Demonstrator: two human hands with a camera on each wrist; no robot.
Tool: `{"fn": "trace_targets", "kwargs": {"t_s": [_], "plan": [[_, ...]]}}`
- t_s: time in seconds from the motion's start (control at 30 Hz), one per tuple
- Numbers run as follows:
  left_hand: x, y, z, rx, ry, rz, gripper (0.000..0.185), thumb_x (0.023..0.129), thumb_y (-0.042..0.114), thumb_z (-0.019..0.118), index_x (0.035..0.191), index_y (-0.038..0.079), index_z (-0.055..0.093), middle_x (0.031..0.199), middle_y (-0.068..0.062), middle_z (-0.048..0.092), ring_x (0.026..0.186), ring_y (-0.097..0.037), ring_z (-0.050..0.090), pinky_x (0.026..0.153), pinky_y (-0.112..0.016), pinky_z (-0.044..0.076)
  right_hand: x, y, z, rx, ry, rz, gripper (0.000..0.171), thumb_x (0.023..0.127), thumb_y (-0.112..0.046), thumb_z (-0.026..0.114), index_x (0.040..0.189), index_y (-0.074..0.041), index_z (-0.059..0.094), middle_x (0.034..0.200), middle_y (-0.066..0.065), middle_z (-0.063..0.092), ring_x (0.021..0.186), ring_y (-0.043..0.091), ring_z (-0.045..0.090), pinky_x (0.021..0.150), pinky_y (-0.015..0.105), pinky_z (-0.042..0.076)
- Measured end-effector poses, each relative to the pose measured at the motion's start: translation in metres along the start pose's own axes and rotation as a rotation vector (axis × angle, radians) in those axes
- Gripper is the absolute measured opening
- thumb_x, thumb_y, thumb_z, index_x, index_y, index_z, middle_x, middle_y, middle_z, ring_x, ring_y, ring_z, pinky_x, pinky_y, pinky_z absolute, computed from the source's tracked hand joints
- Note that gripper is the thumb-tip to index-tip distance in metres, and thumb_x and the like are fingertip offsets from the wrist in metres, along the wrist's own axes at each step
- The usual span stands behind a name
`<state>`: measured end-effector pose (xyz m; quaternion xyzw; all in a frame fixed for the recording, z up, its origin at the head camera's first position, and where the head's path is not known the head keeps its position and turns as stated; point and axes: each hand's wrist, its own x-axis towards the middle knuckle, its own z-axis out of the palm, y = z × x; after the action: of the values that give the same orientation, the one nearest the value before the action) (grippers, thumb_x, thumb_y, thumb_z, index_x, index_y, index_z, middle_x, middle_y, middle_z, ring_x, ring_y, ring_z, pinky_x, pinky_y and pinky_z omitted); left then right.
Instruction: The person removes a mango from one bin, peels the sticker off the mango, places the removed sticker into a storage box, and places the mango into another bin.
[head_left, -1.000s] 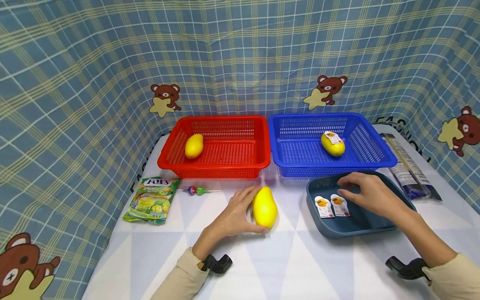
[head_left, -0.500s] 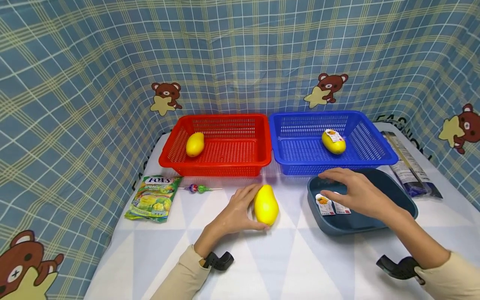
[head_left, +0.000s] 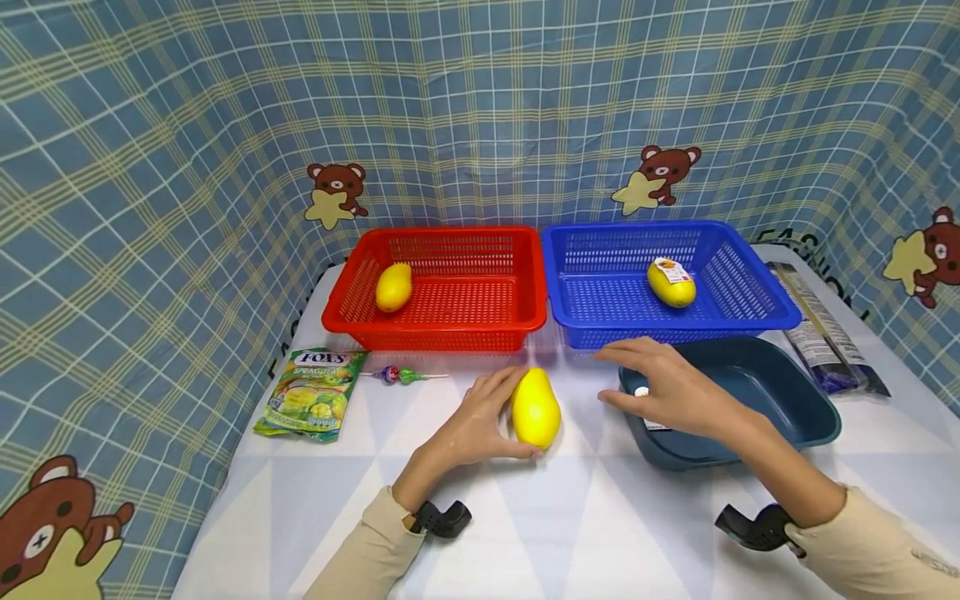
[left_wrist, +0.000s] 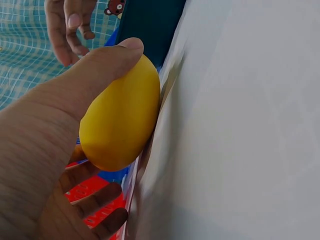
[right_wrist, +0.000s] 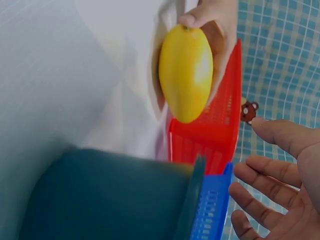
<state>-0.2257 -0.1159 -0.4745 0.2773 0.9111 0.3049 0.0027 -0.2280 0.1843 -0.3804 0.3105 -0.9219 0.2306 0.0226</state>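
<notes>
I see my left hand [head_left: 480, 421] cupping the yellow mango [head_left: 536, 407] on the table, just in front of where the red basket [head_left: 442, 287] and the blue one meet. It looks smooth, firm and a bit slippery, so I judge the broad middle the best hold. My right hand [head_left: 667, 387] hovers over the near-left rim of the dark tray [head_left: 795, 417], fingers spread and holding nothing.

To your far left lie a Fox's candy bag [head_left: 311, 393] and a lollipop [head_left: 399, 377]. A mango sits in the red basket [head_left: 438, 333], another in the blue basket [head_left: 757, 287].
</notes>
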Motion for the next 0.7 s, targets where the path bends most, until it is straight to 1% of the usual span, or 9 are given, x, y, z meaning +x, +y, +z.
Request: {"fn": "trace_targets", "kwargs": {"t_s": [0.17,0.33,0.5,0.7], "plan": [[0.0,0.0,-0.001,0.007,-0.004,0.002,0.114,0.068,0.06,0.085,0.159,0.019,0.029,0.158,0.0,0.032,0.139,-0.023,0.032,0.111,-0.049,0.031,0.008,-0.004,0.01,-0.002,-0.012,-0.043,0.051,0.089,-0.03,0.078,0.133,-0.01,0.065,0.132,0.011,0.062,0.121,0.033,0.052,0.101,0.059,0.039],[-0.001,0.001,-0.001,0.024,-0.008,0.007,0.115,0.068,0.061,0.084,0.159,0.019,0.027,0.159,0.0,0.031,0.139,-0.022,0.032,0.111,-0.049,0.032,0.014,-0.007,0.021,-0.019,-0.036,-0.058,0.052,0.088,-0.031,0.078,0.134,-0.01,0.064,0.133,0.009,0.062,0.121,0.031,0.052,0.099,0.054,0.04],[0.0,0.002,-0.002,0.026,-0.004,0.018,0.115,0.069,0.061,0.083,0.159,0.015,0.028,0.159,-0.001,0.032,0.138,-0.023,0.033,0.11,-0.049,0.032,0.02,-0.011,0.03,-0.024,-0.048,-0.082,0.054,0.087,-0.033,0.079,0.134,-0.01,0.064,0.134,0.009,0.062,0.123,0.032,0.052,0.098,0.054,0.04],[0.0,0.001,-0.002,0.026,-0.007,0.011,0.115,0.069,0.06,0.084,0.159,0.015,0.027,0.159,0.0,0.031,0.138,-0.023,0.032,0.111,-0.048,0.031,0.027,-0.014,0.038,-0.024,-0.06,-0.104,0.059,0.085,-0.033,0.08,0.136,-0.009,0.063,0.135,0.009,0.061,0.125,0.032,0.05,0.098,0.055,0.039]]}}
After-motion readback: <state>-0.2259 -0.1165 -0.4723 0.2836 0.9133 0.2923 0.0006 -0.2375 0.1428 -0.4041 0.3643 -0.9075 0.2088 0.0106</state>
